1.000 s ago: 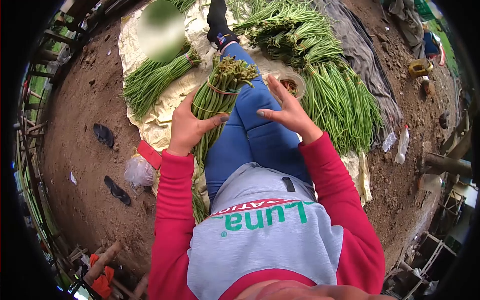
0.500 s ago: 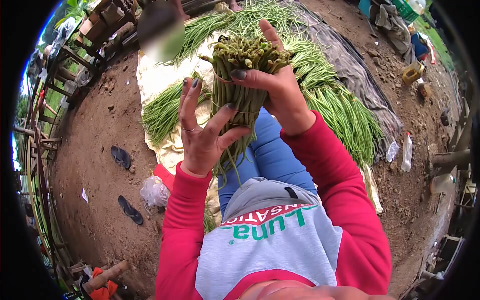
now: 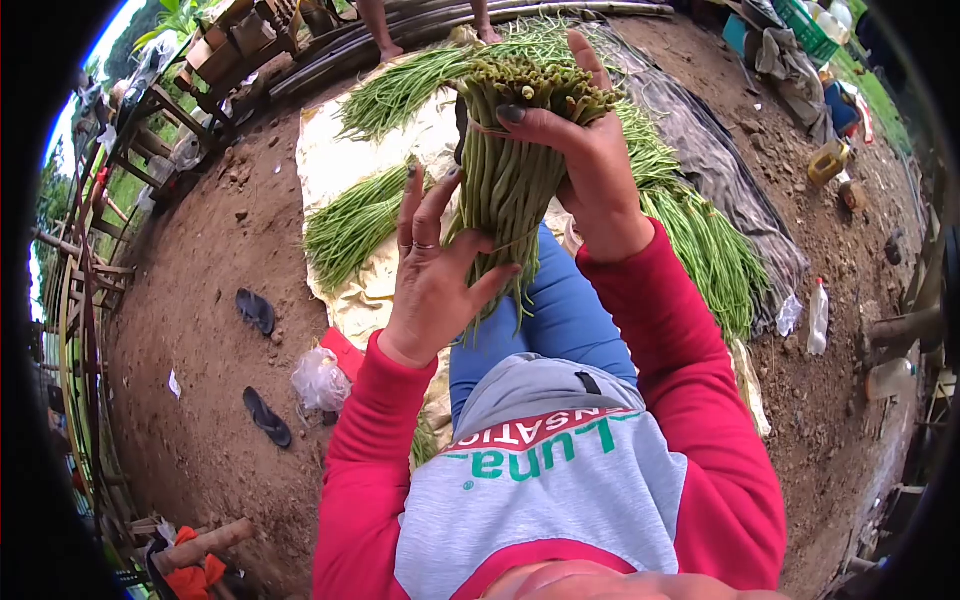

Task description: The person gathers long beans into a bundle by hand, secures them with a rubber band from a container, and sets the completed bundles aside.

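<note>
A bundle of long green string beans [image 3: 512, 170] is held upright above my lap, its cut ends at the top. My right hand [image 3: 595, 165] grips the upper part from the right, thumb across the front and one finger pointing up. A rubber band [image 3: 488, 130] circles the bundle near the top, and another thin band [image 3: 515, 243] lies lower down. My left hand [image 3: 440, 265] rests against the lower left side, thumb and index finger at the lower band, the other fingers extended upward. The far side of the bundle is hidden.
Piles of string beans lie on pale sacking [image 3: 330, 150] at the left [image 3: 355, 225] and right [image 3: 700, 250]. Another person's bare feet [image 3: 388, 50] stand at the far edge. Slippers [image 3: 265, 418], a plastic bag [image 3: 320, 380] and a plastic bottle [image 3: 818, 318] lie on the dirt.
The bundle and both hands appear slightly farther right and up in view. My left index finger and thumb have shifted a little on the bundle, near the lower band.
</note>
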The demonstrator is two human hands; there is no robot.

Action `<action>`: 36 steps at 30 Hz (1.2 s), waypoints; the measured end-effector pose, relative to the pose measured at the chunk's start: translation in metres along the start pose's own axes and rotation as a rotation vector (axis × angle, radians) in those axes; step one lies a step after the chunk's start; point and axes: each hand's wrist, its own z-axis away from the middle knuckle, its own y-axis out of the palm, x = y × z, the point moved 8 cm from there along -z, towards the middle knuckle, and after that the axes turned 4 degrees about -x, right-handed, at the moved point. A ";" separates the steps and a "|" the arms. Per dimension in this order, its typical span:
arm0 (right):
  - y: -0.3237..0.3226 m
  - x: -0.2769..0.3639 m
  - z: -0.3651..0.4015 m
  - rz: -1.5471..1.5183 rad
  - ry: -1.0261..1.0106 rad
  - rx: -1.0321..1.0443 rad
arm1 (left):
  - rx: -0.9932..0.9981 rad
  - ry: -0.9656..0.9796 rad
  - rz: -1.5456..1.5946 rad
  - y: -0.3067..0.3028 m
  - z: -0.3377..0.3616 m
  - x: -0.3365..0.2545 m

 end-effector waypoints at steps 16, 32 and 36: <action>0.000 -0.001 0.008 0.051 -0.031 -0.049 | -0.265 -0.295 0.481 0.002 0.007 0.001; -0.012 -0.002 0.018 0.081 -0.058 -0.093 | -0.293 -0.235 0.252 0.016 0.037 0.002; -0.012 -0.002 0.019 0.075 -0.046 -0.090 | -0.350 -0.191 0.148 0.005 0.032 -0.003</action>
